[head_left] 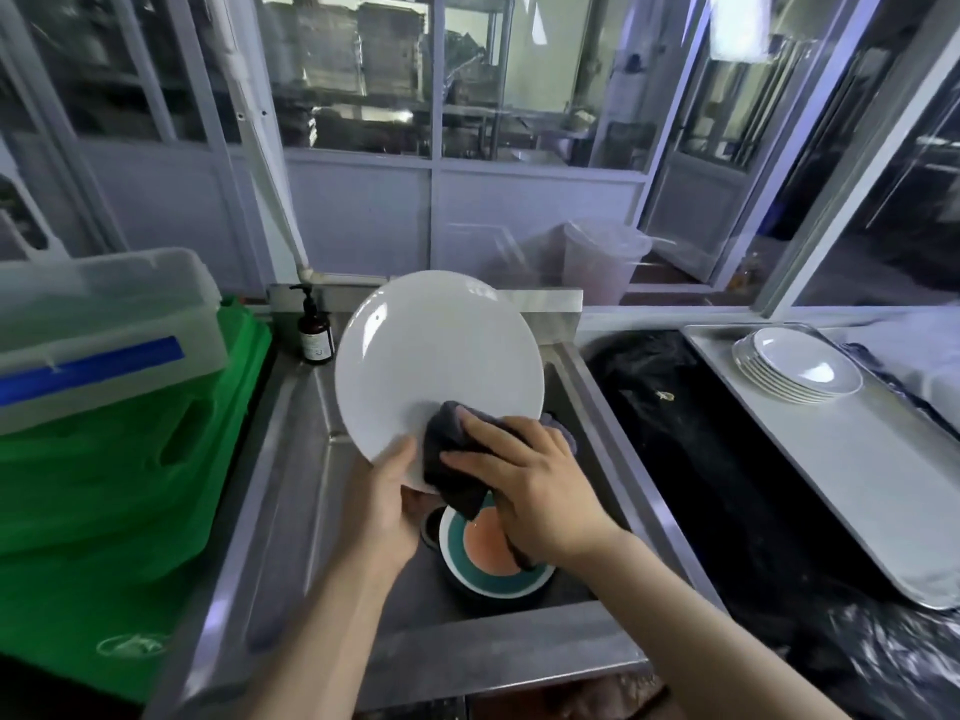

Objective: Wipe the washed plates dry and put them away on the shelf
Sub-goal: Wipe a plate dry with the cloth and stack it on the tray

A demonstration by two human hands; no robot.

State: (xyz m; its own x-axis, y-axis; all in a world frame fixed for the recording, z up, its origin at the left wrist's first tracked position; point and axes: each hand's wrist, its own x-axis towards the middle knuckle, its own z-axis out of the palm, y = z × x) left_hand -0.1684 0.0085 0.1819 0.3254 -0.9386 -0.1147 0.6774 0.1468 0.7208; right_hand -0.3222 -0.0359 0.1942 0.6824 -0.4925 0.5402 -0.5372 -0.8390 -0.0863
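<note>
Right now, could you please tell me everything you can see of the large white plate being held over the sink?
The large white plate is round, plain and glossy, seemingly ceramic, with small light glints on its face. It is held tilted up above the steel sink, its face toward the camera. The left hand grips its lower edge, thumb on the face. The right hand presses a dark grey cloth against its lower right part. No chips or marks show; its back is hidden.

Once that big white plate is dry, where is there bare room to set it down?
The tray has bare surface nearer than the stack of white plates. The sink floor is bare left of the teal dishes. The left side is crowded by the green crate.
</note>
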